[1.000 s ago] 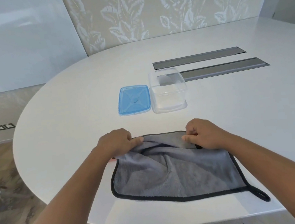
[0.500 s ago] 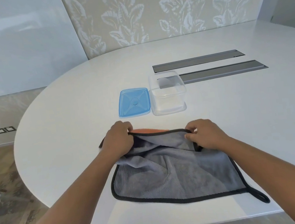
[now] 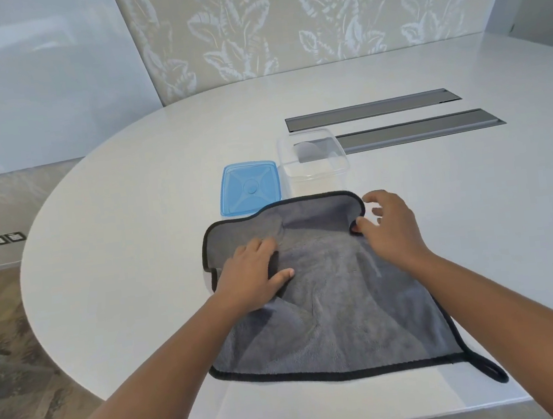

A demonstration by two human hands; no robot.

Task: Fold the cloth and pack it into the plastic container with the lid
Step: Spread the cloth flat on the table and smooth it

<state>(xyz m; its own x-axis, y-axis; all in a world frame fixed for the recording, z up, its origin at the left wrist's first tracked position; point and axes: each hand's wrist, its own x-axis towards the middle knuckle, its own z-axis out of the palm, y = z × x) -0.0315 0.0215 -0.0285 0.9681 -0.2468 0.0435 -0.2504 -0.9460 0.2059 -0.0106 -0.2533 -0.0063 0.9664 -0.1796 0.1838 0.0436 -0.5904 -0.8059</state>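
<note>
Head view: left grip [image 3: 253, 277] flat, unclenched on grey black-edged microfibre cloth [image 3: 331, 310]; right grip [image 3: 389, 227] spread beside cloth's far corner; blue square plastic lid [image 3: 249, 188], clear plastic container [image 3: 313, 167] beyond.

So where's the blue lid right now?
The blue lid lies flat on the white table, just left of the clear container, its near edge tucked behind the grey cloth.

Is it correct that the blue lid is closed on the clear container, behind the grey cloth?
Not quite. In the head view the blue lid lies flat on the table beside the clear container, which stands open. Both are behind the grey cloth.
</note>
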